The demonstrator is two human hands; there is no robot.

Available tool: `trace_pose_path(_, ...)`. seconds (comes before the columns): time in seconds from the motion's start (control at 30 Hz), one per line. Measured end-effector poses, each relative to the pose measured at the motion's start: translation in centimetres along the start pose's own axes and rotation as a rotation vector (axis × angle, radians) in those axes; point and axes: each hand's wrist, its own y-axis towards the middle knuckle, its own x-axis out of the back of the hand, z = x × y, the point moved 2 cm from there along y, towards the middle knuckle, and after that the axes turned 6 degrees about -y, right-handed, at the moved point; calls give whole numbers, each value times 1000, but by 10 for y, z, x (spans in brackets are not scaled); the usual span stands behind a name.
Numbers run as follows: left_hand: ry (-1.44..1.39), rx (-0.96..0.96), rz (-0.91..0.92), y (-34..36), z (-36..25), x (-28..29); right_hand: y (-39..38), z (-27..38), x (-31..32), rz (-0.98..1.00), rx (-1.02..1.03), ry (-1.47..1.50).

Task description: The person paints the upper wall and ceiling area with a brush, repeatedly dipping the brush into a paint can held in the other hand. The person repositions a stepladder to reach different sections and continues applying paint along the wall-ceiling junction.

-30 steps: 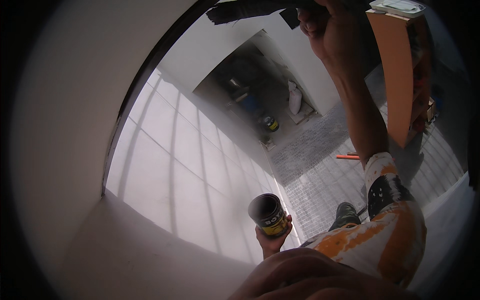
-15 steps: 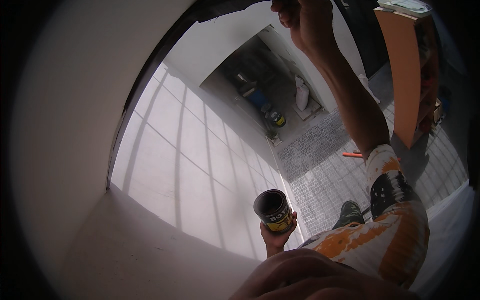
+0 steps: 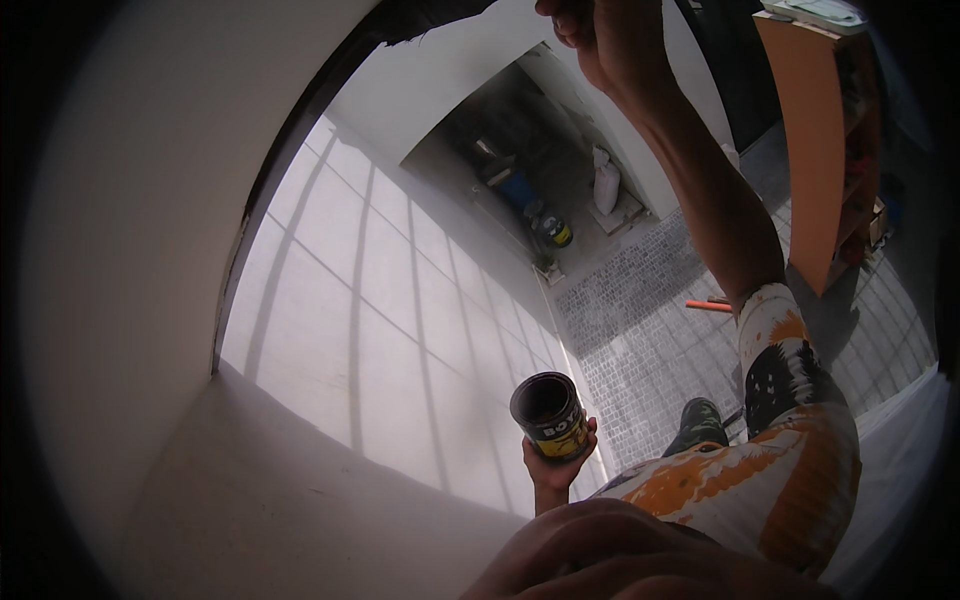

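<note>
In my left hand (image 3: 552,474) is a round, dark paint can (image 3: 560,432) with a yellow-and-black label, gripped low around its side. The can has no lid and tilts slightly; its inside is dark. My right hand (image 3: 622,48) is raised at the top edge of the picture, on an outstretched arm. Its fingers are curled together near a dark strip (image 3: 300,130) that edges the pale wall opening. Whatever those fingers hold is cut off or too dark to make out.
A pale wall (image 3: 140,250) stands close on my left. Below lies a patterned tile floor (image 3: 640,370) with an orange bar (image 3: 708,306). An orange-brown cabinet (image 3: 808,140) is at right. Through a doorway are a white sack (image 3: 606,185) and a yellow-and-black bucket (image 3: 557,233).
My right hand has shifted very slightly up and left in the picture. The can stays in my left hand, nearly in the same place.
</note>
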Motion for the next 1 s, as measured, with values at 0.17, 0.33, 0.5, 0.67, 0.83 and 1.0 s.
trace_pose_path(0.17, -4, 2, 39, 0, 3, -3, -3, 5, -2, -23, 24, -31)
trace_pose_path(0.33, -10, -1, 15, -1, 3, -3, -2, 12, 0, -62, 60, -81)
trace_pose_path(0.5, 9, -8, 15, -1, 2, 1, 1, 20, 6, -102, 94, -131)
trace_pose_path(0.67, 8, 14, 23, 1, 2, 3, 8, 31, 15, -113, 144, -190)
trace_pose_path(0.83, -4, 41, 10, 2, 3, 0, 14, 42, 26, -168, 171, -224)
trace_pose_path(1.0, 9, 46, -5, 3, 8, -4, 22, 57, 38, -151, 206, -200)
